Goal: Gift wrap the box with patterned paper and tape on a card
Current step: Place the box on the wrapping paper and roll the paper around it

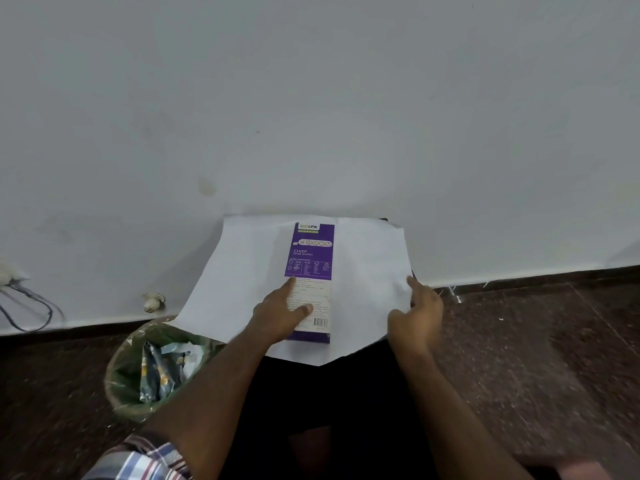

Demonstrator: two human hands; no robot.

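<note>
A long purple and white box (pixel 313 258) lies flat in the middle of a sheet of paper (pixel 239 271) whose white side faces up. My left hand (pixel 280 313) presses on the near half of the box with straight fingers. My right hand (pixel 417 315) holds the right edge of the paper, fingers curled around it, and the edge is lifted a little. No card or tape is in view.
The paper lies on a small dark surface (pixel 343 382) against a white wall (pixel 311 116). A green bin (pixel 119 379) lined with plastic and holding wrappers stands at the left. Dark speckled floor (pixel 519 358) lies right. Cables (pixel 24 306) hang at the far left wall.
</note>
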